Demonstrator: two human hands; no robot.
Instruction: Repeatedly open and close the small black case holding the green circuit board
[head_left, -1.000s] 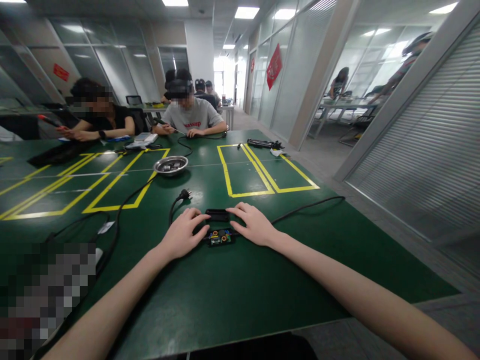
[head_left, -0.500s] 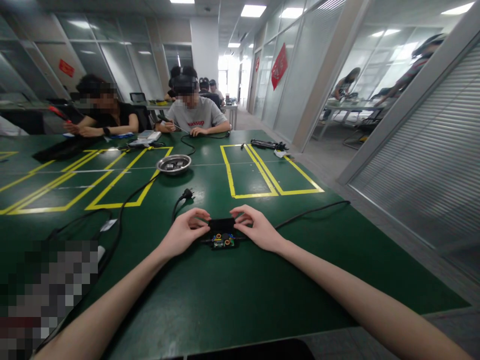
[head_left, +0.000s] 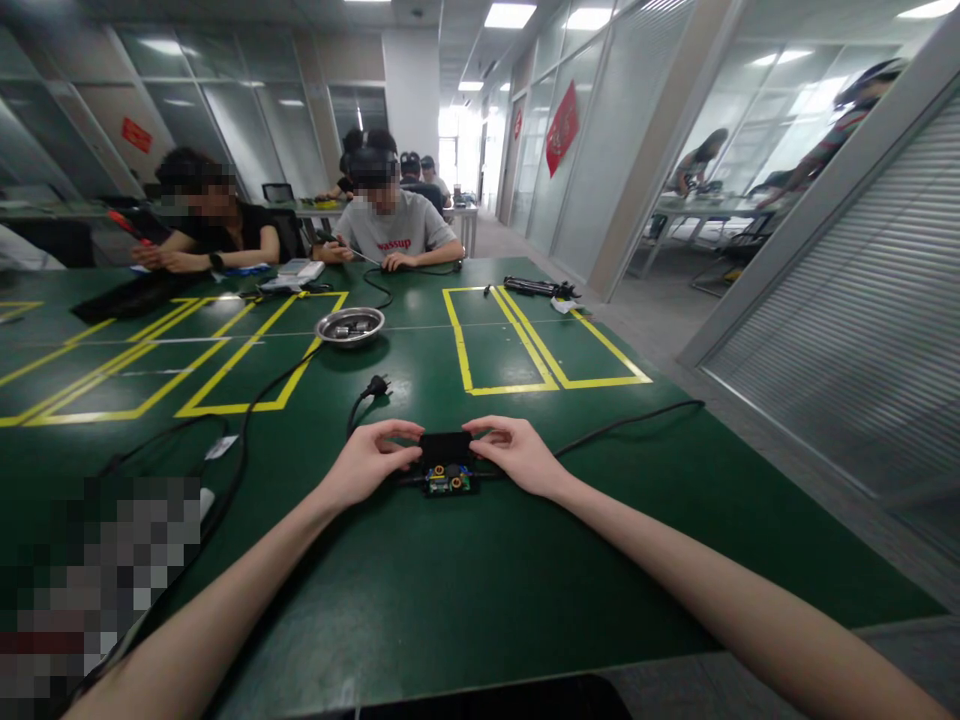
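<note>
A black plastic cover (head_left: 445, 446) is pinched at its left end by my left hand (head_left: 371, 459) and at its right end by my right hand (head_left: 517, 456). Just in front of it, nearer me, lies a small circuit board (head_left: 450, 479) with copper-ringed coils, seated in a dark lower case. Black cords leave this case on both sides, passing under my hands. Whether the cover touches the case's far edge I cannot tell. A black power plug (head_left: 377, 386) on a bent cord rests beyond my left hand.
A metal bowl (head_left: 349, 341) with small metal parts stands ahead on the green table (head_left: 465, 600). A black cord (head_left: 630, 428) runs off right. Black folded gear (head_left: 536, 287) lies at the back. Across the table sit two people, one in a grey shirt (head_left: 420, 228).
The cover has tilted slightly, showing more of its face, and sits a little closer to the board. Both hands keep their pinch; the whole view has shifted a little.
</note>
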